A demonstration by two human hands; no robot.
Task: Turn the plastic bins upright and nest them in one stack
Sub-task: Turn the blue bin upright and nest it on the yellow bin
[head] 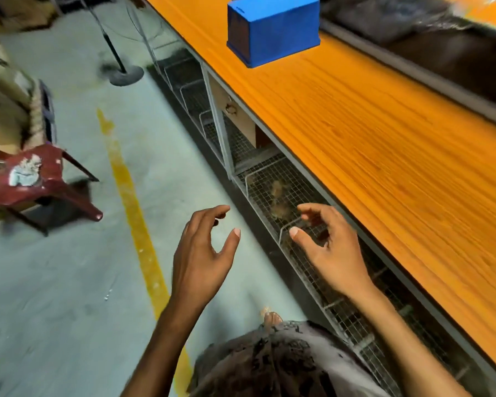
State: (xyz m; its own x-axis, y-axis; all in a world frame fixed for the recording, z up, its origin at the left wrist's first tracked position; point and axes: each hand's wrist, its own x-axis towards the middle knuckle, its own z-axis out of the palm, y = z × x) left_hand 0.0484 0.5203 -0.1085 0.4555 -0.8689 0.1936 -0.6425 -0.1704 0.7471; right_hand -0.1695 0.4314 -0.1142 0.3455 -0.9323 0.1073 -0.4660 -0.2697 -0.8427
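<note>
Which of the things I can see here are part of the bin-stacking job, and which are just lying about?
Part of the job:
- blue bin, upside down on the orange table
- left hand and right hand, both open and empty

Just lying about:
- red chair
- fan stand
- wire baskets under the table

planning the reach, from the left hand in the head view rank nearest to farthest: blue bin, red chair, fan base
From the left hand:
1. red chair, on the floor to its left
2. fan base, farther up the floor
3. blue bin, upside down on the orange table, farthest
</note>
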